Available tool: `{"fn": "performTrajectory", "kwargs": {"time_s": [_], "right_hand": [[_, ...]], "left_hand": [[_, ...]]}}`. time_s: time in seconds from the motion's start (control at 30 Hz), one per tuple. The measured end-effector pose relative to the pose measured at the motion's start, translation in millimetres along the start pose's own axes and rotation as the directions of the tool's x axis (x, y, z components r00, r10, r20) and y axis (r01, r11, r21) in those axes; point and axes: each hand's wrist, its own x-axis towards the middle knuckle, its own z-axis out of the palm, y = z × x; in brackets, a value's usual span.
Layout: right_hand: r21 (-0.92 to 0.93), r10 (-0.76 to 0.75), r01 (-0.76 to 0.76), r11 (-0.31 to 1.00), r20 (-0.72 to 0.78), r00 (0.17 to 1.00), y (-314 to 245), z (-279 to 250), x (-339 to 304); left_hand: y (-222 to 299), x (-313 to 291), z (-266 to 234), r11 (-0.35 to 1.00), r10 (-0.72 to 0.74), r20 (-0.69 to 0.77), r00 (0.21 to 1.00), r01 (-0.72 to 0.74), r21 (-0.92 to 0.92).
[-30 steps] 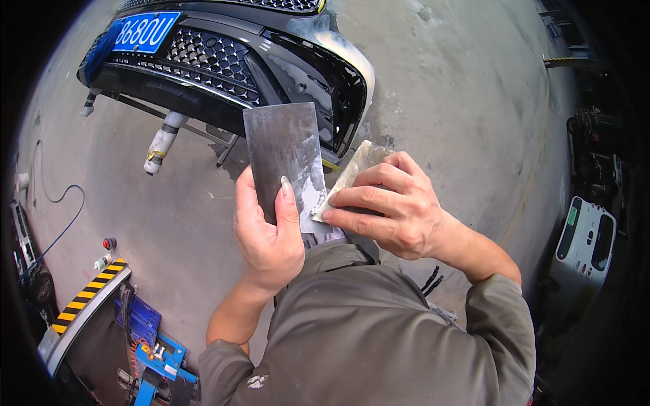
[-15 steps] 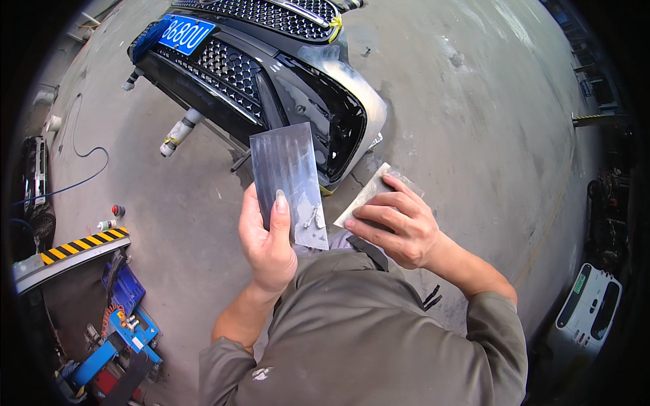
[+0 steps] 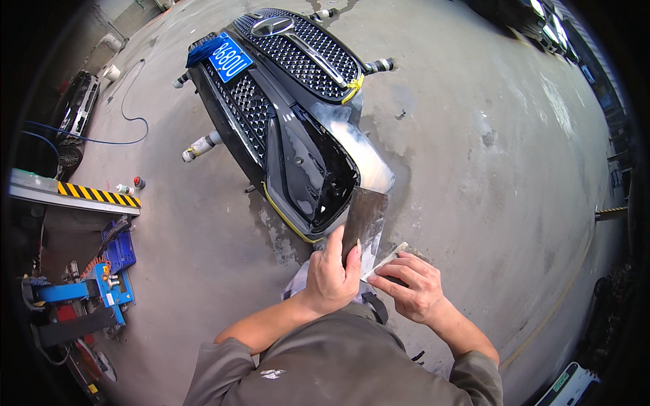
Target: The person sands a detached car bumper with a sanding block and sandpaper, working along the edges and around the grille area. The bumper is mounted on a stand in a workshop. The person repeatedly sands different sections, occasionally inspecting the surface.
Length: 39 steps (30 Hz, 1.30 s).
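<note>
My left hand [image 3: 330, 279] grips a flat, dark metal putty board [image 3: 367, 213], thumb on its face, with pale smears along its lower right side. My right hand [image 3: 414, 284] pinches a thin putty spreader [image 3: 387, 260] with a whitish edge, fingers lying across it. The spreader's lower corner is at the board's lower edge; I cannot tell whether they touch. Beyond the hands stands a black car bumper [image 3: 298, 159] with mesh grilles and a blue plate. Its near right corner carries a pale, sanded-looking patch [image 3: 365, 162], and the board's top overlaps the bumper's near end.
Padded stand arms [image 3: 202, 146] stick out from under the bumper. At left are a yellow-black striped beam [image 3: 98, 195], blue equipment [image 3: 108, 291], a blue crate [image 3: 118, 250] and a blue hose [image 3: 101, 141] on the floor. A dark car [image 3: 528, 24] is at the far right.
The board has turned more edge-on and moved closer to the spreader, and both hands sit lower in view. The view has shifted, showing more of the bumper and the far floor.
</note>
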Motion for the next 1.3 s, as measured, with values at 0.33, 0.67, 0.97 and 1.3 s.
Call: {"fn": "performTrajectory", "kwargs": {"time_s": [0.33,0.67,0.97,1.3], "right_hand": [[-0.004,-0.223,0.223,0.975,-0.019,0.975,60,-3,67],[-0.205,-0.212,0.296,0.933,0.351,0.912,160,-27,142],[0.099,-0.367,0.355,0.929,0.343,0.864,252,-41,202],[0.587,-0.677,0.398,0.704,0.389,0.625,364,-80,197]], "left_hand": [[-44,79,35,0.544,-0.378,0.143,0.915,0.345,-0.765],[-67,125,12,0.248,-0.521,0.125,0.844,0.289,-0.925],[-68,180,76,0.990,-0.042,-0.496,0.867,0.104,0.098],[-37,217,187,0.897,-0.129,-0.852,0.508,0.426,0.118]]}}
